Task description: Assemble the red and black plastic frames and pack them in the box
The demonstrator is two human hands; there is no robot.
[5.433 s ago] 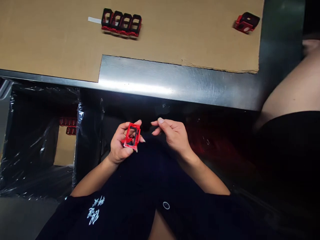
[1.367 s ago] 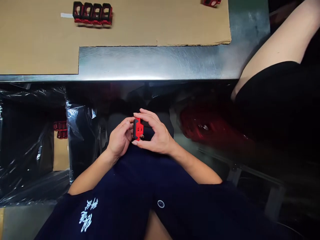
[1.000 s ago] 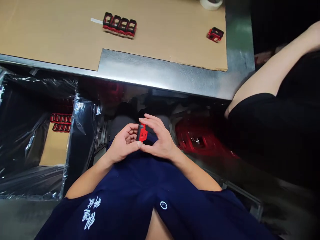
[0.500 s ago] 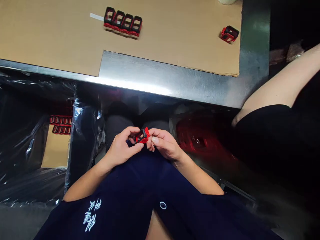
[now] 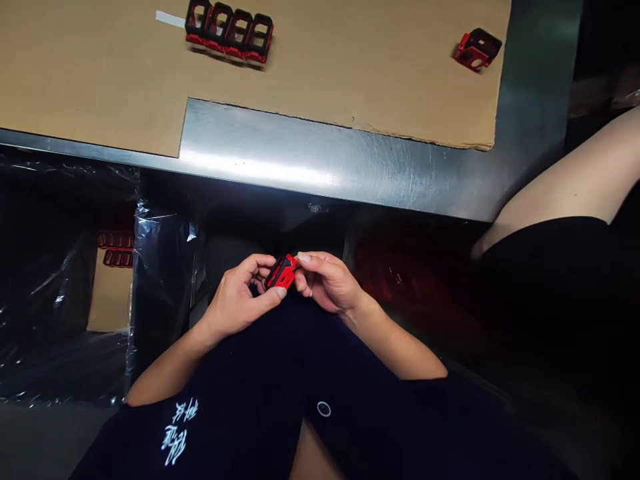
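Over my lap, a small red and black plastic frame is gripped by my left hand, thumb at its lower edge and fingers behind its far side. The black rim faces left and a flat red side with a small slot faces up. My right hand is closed at the frame's right end, its thumb and forefinger pinching the red corner there. Its other fingers are curled beneath. Whether the right fingers also hold a small separate piece cannot be made out.
Cardboard covers much of the metal table ahead. Several similar frames stand in a row on it, and another frame sits at the right. A plastic-lined bin holding more frames is at left. Another person's arm rests near the table's right corner.
The frame has turned in my hands, so its flat red side now shows more than its opening. My right thumb has moved up to the red corner. The camera view has shifted slightly.
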